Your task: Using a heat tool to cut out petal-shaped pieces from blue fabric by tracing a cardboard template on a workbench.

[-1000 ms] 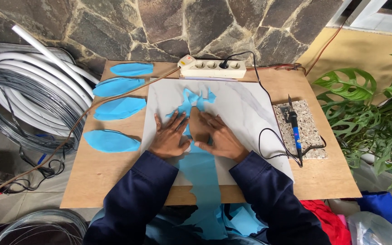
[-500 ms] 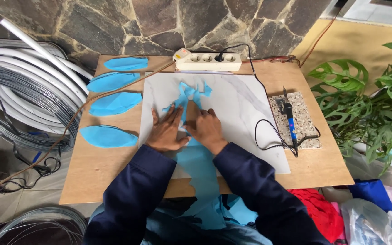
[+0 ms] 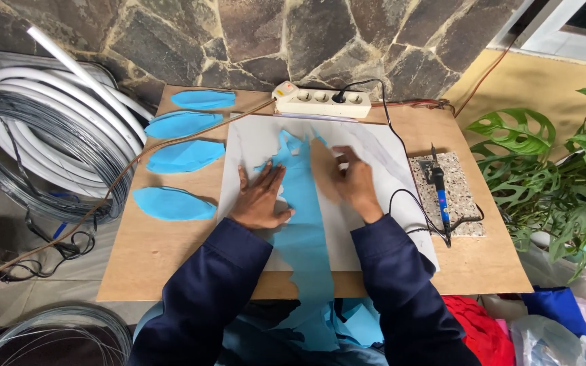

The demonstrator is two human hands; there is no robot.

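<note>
A long strip of light blue fabric (image 3: 301, 224) lies down the middle of a white board (image 3: 381, 146) and hangs over the table's near edge. My left hand (image 3: 260, 198) lies flat on the strip's left side with its fingers spread. A tan leaf-shaped template (image 3: 323, 171) rests on the strip's upper right part. My right hand (image 3: 355, 181) holds that template by its right edge, fingers curled. The top end of the strip is cut ragged.
Several blue leaf-shaped cutouts (image 3: 184, 154) lie in a column on the wooden table (image 3: 137, 257) at the left. A white power strip (image 3: 321, 102) sits at the back. A soldering iron (image 3: 440, 196) rests on a speckled stone tile (image 3: 466, 203). Wire coils (image 3: 28, 156) are left, a plant (image 3: 564, 169) right.
My right hand has shifted right and up off the strip's middle and now holds the tan template on the fabric. My left hand stays pressed flat on the strip.
</note>
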